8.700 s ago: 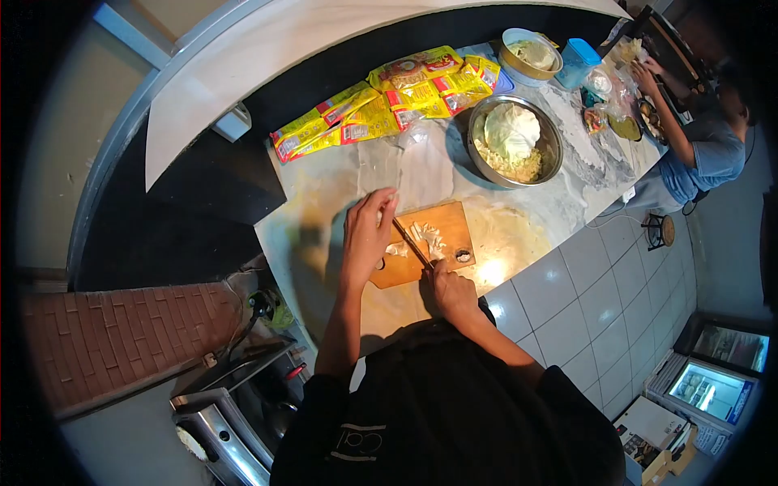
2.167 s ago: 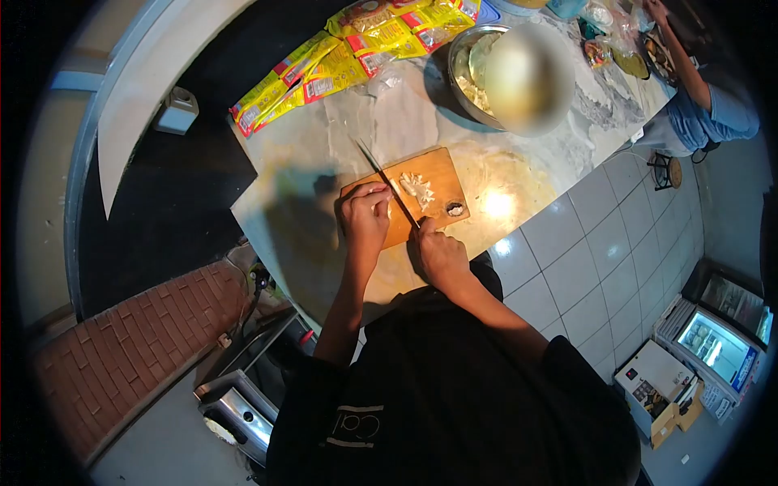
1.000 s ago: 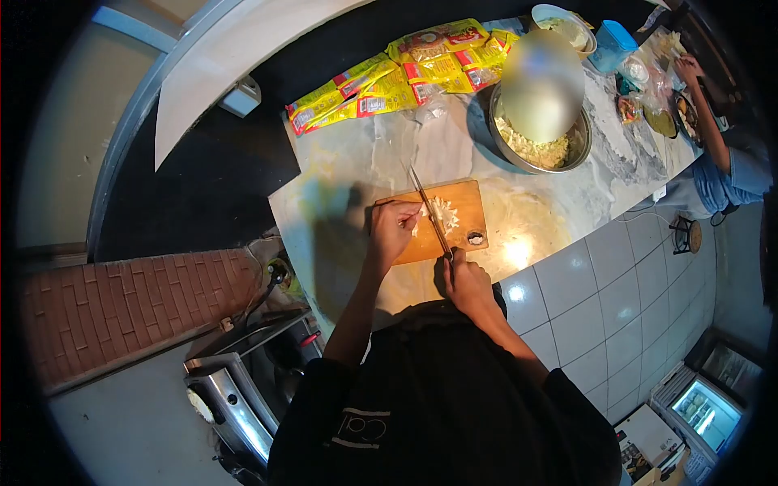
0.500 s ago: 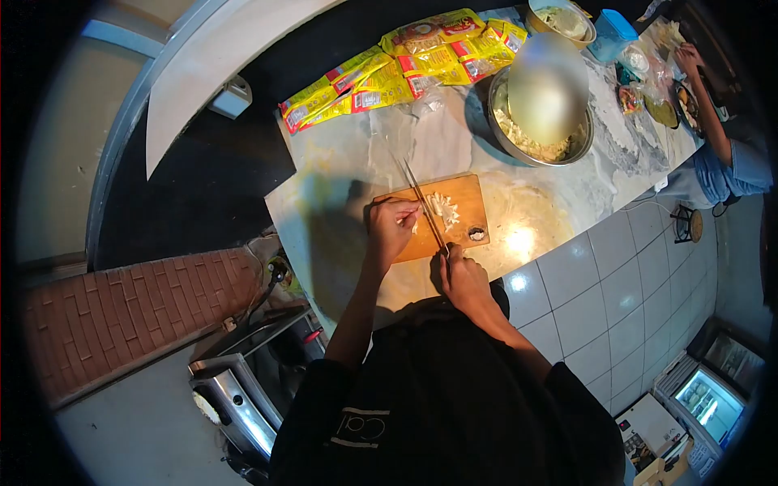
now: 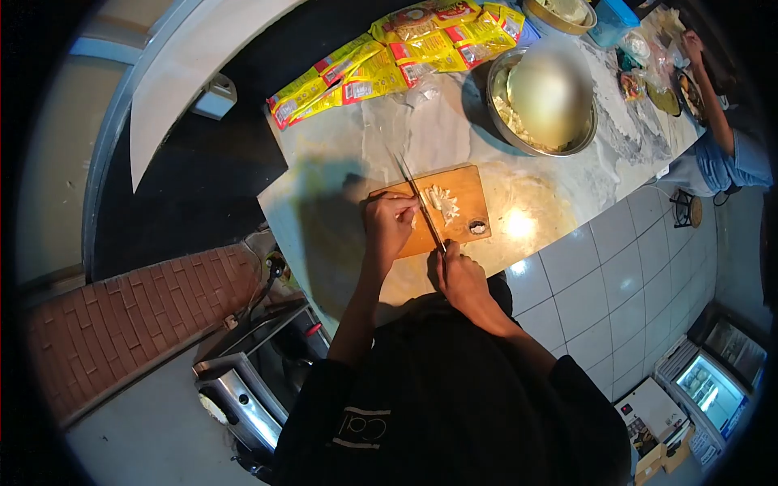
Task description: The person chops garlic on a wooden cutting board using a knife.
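Drawn back from the knife's tip since the earliest frame: bare left hand (image 5: 389,223), now low over the left part of an orange-brown wooden cutting board (image 5: 466,182). Also shifted: long, narrow metal knife (image 5: 423,202), now with its tip out past the board's far edge. At far left, wall of reddish-brown bricks (image 5: 146,324), then silver metal appliance (image 5: 251,413) low down and white wall-mounted box (image 5: 215,97) higher up. Along the back of the grey-white marble counter (image 5: 438,134), overlapping yellow-and-red plastic packets (image 5: 405,69). Left fingers bent, brought together at the tips just beside the blade; cannot tell of any piece between them. Right of the blade, on the board, loose heap of pale chopped strips (image 5: 442,202). Next, bare right hand (image 5: 463,275), wrapped closed around the knife's handle at the board's near edge, blade slanting away to the left. Farther right, round steel bowl (image 5: 509,138) with pale chopped pieces, largely hidden under a blur; behind it, gold-sided round bowl (image 5: 559,27) and blue plastic container (image 5: 613,28). At far right, co-worker in a blue top (image 5: 737,162), one hand near clear plastic bags (image 5: 660,69).
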A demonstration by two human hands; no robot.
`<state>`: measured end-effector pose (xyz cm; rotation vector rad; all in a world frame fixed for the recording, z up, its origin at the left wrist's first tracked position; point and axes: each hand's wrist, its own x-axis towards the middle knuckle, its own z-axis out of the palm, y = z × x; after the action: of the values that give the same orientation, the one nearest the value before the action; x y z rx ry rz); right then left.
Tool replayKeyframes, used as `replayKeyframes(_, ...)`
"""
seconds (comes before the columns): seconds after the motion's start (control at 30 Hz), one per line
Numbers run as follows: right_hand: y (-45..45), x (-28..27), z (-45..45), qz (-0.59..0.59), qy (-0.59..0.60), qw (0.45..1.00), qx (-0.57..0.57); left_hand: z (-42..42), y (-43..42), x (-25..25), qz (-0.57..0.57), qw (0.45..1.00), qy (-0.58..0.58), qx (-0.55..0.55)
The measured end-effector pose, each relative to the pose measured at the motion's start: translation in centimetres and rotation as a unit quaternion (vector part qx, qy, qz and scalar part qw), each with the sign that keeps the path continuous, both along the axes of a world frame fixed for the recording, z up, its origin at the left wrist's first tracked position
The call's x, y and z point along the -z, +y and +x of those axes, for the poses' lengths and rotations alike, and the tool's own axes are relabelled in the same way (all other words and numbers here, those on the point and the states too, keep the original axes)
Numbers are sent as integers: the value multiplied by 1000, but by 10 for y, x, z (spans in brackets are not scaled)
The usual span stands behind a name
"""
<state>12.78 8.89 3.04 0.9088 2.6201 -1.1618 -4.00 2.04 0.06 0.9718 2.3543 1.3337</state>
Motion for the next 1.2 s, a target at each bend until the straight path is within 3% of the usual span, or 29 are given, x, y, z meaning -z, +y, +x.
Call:
replayKeyframes(0.37,-6,9,5,40,-7,999,-13,0,2,-9,-22,993,116,8)
replayKeyframes(0.5,-7,5,-2,34,-22,999,-22,0,2,-9,-16,995,102,7)
replayKeyframes(0.57,-5,7,-4,41,-28,999,-16,3,5,-18,-8,1000,20,-6)
replayKeyframes(0.7,-5,5,-12,22,-33,999,-1,3,5,-24,-7,999,49,-5)
replayKeyframes(0.87,-3,3,-19,21,-39,999,21,4,5,-23,-40,999,-19,-27)
replayKeyframes(1.0,-2,-1,-18,25,-46,999,1,2,3,-18,-5,997,76,-10)
replayKeyframes(1.2,0,6,3,77,-18,997,-22,3,4,-18,2,999,34,-22)
